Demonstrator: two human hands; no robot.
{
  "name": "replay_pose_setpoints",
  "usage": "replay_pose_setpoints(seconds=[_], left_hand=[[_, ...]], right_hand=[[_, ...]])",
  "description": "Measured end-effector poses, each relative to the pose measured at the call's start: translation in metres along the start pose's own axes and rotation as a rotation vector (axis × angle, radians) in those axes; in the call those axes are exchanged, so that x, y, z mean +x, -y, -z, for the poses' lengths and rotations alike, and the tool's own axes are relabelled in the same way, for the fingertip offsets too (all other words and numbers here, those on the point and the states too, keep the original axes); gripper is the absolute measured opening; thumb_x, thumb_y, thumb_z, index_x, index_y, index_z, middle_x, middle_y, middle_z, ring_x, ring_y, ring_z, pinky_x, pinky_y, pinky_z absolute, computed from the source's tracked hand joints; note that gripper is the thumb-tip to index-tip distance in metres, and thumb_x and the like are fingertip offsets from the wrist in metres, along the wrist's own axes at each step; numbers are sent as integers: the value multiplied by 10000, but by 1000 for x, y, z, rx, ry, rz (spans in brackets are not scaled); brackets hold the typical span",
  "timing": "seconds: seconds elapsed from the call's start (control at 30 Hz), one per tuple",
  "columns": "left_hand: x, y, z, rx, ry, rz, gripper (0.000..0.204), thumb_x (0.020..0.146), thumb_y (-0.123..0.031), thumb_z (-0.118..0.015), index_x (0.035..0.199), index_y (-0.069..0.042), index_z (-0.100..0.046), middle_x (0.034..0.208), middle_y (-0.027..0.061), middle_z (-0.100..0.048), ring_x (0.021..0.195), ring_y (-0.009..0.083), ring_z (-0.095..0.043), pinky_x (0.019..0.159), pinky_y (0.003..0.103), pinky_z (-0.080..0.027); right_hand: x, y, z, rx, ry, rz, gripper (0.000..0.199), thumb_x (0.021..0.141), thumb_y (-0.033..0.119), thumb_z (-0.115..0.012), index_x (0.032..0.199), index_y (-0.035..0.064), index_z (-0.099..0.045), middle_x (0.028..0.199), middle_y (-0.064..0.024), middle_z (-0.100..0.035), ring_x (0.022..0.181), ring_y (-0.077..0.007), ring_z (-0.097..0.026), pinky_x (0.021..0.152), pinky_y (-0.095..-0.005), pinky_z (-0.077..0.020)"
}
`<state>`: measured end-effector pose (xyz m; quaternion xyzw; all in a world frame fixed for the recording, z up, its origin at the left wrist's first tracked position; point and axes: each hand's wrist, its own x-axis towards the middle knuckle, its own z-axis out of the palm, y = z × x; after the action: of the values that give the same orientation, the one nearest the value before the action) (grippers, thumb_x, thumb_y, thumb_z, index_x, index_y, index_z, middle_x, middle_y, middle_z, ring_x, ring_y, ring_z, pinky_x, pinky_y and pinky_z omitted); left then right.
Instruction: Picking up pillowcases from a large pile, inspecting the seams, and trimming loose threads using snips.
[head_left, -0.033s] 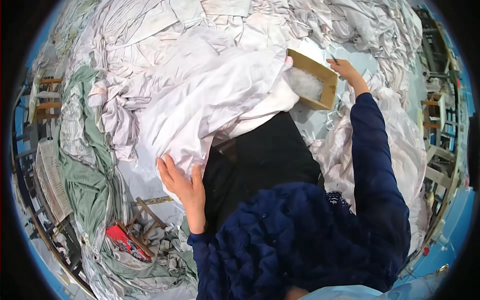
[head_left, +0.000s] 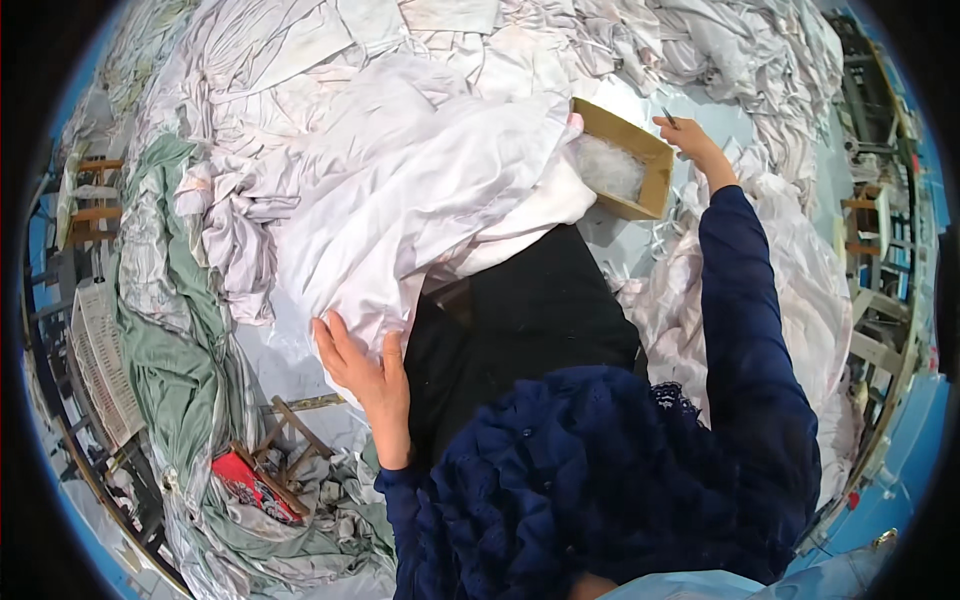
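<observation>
White cloth (head_left: 430, 190) lies in folds over my black-clad lap (head_left: 530, 310). On its near left edge rests my left hand (head_left: 365, 375), palm down, with thumb and fingers apart. Out to the far right, my right hand (head_left: 695, 145) is closed around a small dark pointed tool (head_left: 669, 119); only its tip shows, so its exact kind is unclear. Beside that hand stands an open cardboard box (head_left: 655, 190) with a tangle of white fluff or thread (head_left: 608, 168) in it. The cloth reaches the box's left side.
More crumpled white cloth (head_left: 520, 60) is heaped along the far side, and a sheer pale pile (head_left: 790, 270) lies at the right. Green cloth (head_left: 175, 310) hangs at the left. Nearby are a red patterned piece (head_left: 255, 485) and a wooden frame (head_left: 300, 425). Racks stand on both sides.
</observation>
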<state>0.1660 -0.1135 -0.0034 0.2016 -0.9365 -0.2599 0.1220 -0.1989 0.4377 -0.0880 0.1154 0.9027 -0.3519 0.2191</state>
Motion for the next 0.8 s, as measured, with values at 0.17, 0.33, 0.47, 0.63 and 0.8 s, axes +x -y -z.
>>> replay_pose_setpoints(seconds=[0.17,0.33,0.47,0.63,0.8], left_hand=[[1,-6,-2,-55,-39,6,748,878,-228,-768,1486,33,-419,1559,298,-350,1439,460,-339,1180,521,-271],[4,-5,1,-137,-173,-65,600,773,-76,-818,1309,41,-576,1400,236,-557,1302,410,-509,1095,466,-403],[7,-5,3,-119,-98,-53,785,713,-129,-859,1399,23,-508,1520,241,-428,1393,427,-406,1141,487,-342],[-1,-7,10,4,-37,-9,948,677,-178,-882,1489,1,-425,1581,252,-342,1461,447,-311,1177,520,-280],[-15,3,20,-25,-63,42,938,685,-207,-889,1484,-5,-441,1586,242,-343,1467,445,-306,1178,516,-277]], right_hand=[[17,-20,13,-358,-113,214,430,971,307,-555,1310,74,-677,1036,-115,-730,953,-272,-665,881,-390,-501],[-83,85,-49,159,-363,442,318,1069,289,-536,1178,57,-723,1034,-54,-743,890,-95,-672,667,-224,-485],[-224,193,-150,323,148,633,148,1013,83,-605,1080,16,-720,915,-34,-696,684,-50,-580,610,-226,-471],[-279,271,-249,402,569,921,238,879,-5,-708,1114,32,-718,903,-99,-706,732,-194,-679,654,-301,-517],[-260,290,-297,241,496,1032,197,886,-11,-684,1079,7,-715,863,-96,-682,697,-174,-626,642,-288,-482]])
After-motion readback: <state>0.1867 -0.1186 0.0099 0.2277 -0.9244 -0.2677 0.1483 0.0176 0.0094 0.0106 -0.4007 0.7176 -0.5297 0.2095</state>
